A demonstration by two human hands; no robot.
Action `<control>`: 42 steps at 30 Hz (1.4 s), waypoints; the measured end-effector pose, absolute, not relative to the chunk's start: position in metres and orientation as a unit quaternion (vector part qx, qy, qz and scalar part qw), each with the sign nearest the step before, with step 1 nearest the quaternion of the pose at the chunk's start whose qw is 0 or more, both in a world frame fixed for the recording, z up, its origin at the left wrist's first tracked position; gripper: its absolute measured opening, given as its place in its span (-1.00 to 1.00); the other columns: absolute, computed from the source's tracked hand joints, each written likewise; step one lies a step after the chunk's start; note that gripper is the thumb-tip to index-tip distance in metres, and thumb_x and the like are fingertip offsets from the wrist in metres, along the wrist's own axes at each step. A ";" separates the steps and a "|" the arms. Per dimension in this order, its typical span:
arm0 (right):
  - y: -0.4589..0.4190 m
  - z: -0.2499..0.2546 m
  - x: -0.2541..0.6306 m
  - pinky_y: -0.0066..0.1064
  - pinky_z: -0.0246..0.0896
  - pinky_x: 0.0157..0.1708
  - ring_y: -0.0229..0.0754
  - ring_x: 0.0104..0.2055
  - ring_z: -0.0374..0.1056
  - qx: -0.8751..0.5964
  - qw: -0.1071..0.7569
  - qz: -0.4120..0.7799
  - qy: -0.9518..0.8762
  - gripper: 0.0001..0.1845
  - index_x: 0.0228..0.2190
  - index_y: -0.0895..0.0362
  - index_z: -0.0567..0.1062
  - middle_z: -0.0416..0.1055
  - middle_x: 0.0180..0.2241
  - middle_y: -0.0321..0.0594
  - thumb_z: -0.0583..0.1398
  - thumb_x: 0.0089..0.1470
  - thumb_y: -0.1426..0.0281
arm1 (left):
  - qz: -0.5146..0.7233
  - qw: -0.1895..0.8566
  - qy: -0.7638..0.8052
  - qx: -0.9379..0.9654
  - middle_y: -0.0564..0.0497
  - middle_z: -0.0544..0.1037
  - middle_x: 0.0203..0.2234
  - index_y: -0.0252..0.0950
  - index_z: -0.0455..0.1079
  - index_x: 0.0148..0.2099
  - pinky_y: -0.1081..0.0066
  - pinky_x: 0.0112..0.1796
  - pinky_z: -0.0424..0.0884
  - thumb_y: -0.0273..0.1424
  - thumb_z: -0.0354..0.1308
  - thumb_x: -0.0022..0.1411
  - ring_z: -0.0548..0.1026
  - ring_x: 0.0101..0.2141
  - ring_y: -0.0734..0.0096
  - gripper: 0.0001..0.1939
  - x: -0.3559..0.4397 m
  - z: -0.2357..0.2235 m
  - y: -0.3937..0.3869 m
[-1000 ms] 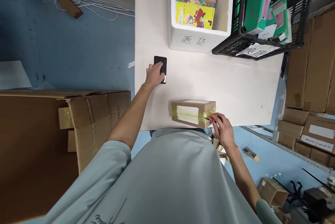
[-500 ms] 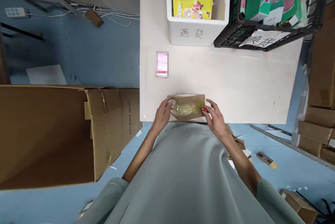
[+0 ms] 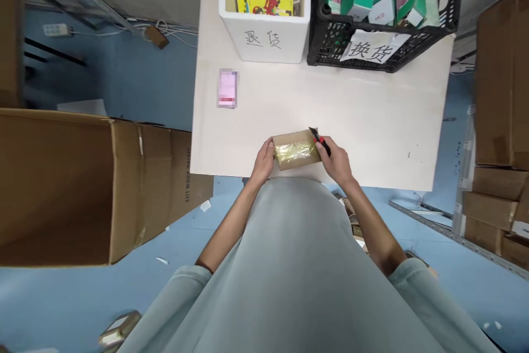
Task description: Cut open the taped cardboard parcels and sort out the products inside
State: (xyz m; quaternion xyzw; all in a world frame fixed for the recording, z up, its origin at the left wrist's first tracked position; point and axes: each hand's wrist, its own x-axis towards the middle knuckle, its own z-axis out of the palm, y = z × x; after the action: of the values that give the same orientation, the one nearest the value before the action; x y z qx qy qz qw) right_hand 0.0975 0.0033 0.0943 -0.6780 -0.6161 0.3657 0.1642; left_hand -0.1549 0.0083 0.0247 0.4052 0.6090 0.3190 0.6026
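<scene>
A small brown cardboard box (image 3: 295, 150) with shiny clear tape across its upper face is at the near edge of the white table (image 3: 372, 121). Its left end is gripped by my left hand (image 3: 263, 163), fingers wrapped round the corner. In my right hand (image 3: 335, 161) is a black and red utility knife (image 3: 321, 141), its dark blade pointing up and left over the box's right end. Whether the blade touches the cardboard I cannot tell. My right fingers are closed round the knife's handle, close against the box.
A white bin (image 3: 264, 39) with books and brown packets stands at the back, beside a black crate (image 3: 384, 50) of green boxes. A pixelated pink item (image 3: 227, 88) lies on the table's left. One large open carton (image 3: 152, 177) stands left; stacked cartons (image 3: 496, 188) line the right.
The box has turned slightly and lies tilted. My right hand has closed on the knife, whose blade now shows over the box. My left fingers have closed on the box. The whole view has shifted.
</scene>
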 end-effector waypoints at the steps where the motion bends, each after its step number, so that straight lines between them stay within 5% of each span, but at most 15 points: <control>1: 0.008 0.095 0.112 -0.34 0.31 -0.17 -0.05 -0.25 0.49 -0.682 0.154 0.344 -0.627 -0.46 0.09 0.02 0.54 0.62 -0.24 -0.21 -0.03 0.54 -0.04 | 0.325 0.627 0.600 0.375 -0.15 0.46 0.45 -0.15 0.37 0.44 0.01 0.35 0.49 -0.02 -0.07 0.63 0.46 0.41 0.09 -0.45 -0.138 0.022 0.006; 8: 0.020 0.107 0.161 -0.22 0.37 -0.05 0.08 0.07 0.53 -0.691 0.102 0.221 -0.680 -0.50 0.19 0.03 0.54 0.58 0.18 0.02 -0.07 0.58 0.14 | 0.304 0.673 0.573 0.357 -0.24 0.54 0.34 -0.19 0.46 0.29 0.03 0.21 0.62 0.07 0.23 0.50 0.63 0.21 0.05 -0.45 -0.089 0.021 0.004; 17: -0.059 0.144 0.124 -0.33 0.18 -0.23 0.06 -0.22 0.53 -0.736 -0.026 0.237 -0.634 -0.48 0.30 -0.01 0.53 0.69 -0.21 -0.09 0.00 0.59 0.08 | 0.293 0.594 0.548 0.511 -0.12 0.73 0.08 -0.20 0.66 0.03 0.08 0.19 0.61 0.01 0.47 0.29 0.68 0.06 0.08 -0.54 -0.101 0.027 0.028; 25: -0.055 0.147 0.084 -0.33 0.20 -0.17 0.06 -0.10 0.56 -0.678 -0.161 0.274 -0.662 -0.47 0.39 -0.01 0.46 0.72 -0.06 -0.02 -0.05 0.63 0.15 | 0.298 0.580 0.558 0.513 -0.12 0.74 0.07 -0.21 0.69 0.02 0.10 0.12 0.64 -0.01 0.49 0.29 0.70 -0.05 0.13 -0.57 -0.100 0.024 0.024; 42: -0.033 0.168 0.065 -0.27 0.26 -0.13 0.10 -0.05 0.58 -0.650 -0.238 0.247 -0.679 -0.54 0.25 0.08 0.52 0.67 -0.08 0.08 -0.04 0.62 0.25 | 0.299 0.569 0.580 0.501 -0.08 0.74 0.05 -0.22 0.67 0.04 0.21 0.08 0.60 -0.26 0.40 0.39 0.70 -0.09 0.20 -0.76 -0.093 0.023 0.017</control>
State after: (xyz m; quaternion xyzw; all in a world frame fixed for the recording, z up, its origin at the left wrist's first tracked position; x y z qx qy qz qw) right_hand 0.0655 -0.0328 0.1680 -0.6496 -0.6785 0.2470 -0.2380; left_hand -0.0932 0.0174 0.0233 0.5011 0.5795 0.2987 0.5691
